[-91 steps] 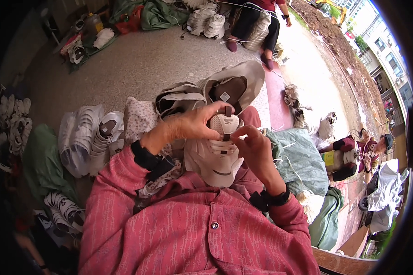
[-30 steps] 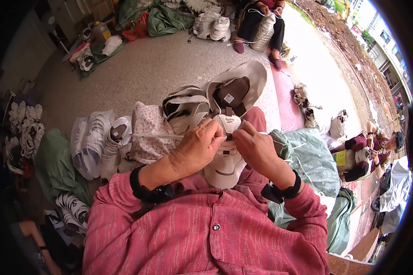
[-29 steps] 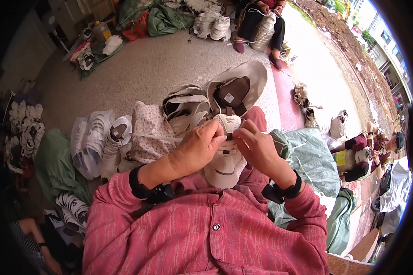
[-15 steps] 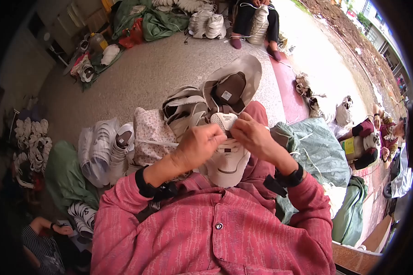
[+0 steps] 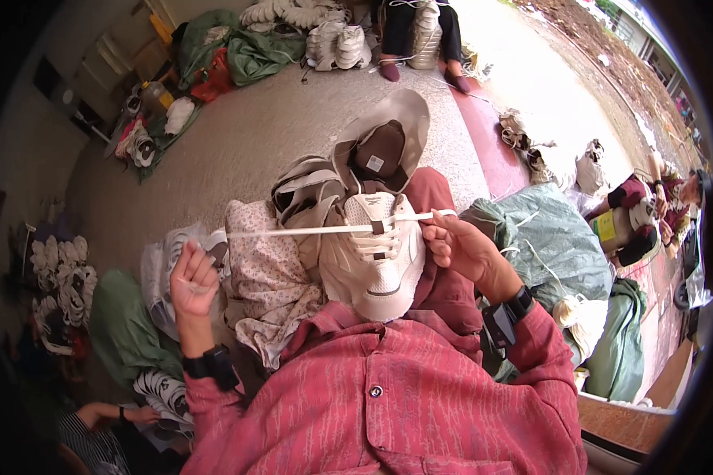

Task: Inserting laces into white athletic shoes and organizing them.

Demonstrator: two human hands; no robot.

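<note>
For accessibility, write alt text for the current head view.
The right hand pinches a white shoelace stretched across a cream sneaker upper on the lap; the left hand, grip unclear, is near the shoelace's blurred end.

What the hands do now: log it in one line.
left hand: near blurred end of lace, grip unclear; right hand: pinching lace; lace: across white shoe

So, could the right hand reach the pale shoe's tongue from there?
Probably yes: the right hand is just beside the pale shoe, and only the white lace crosses low over the tongue. The hand seems to be pinching that lace, though.
</note>
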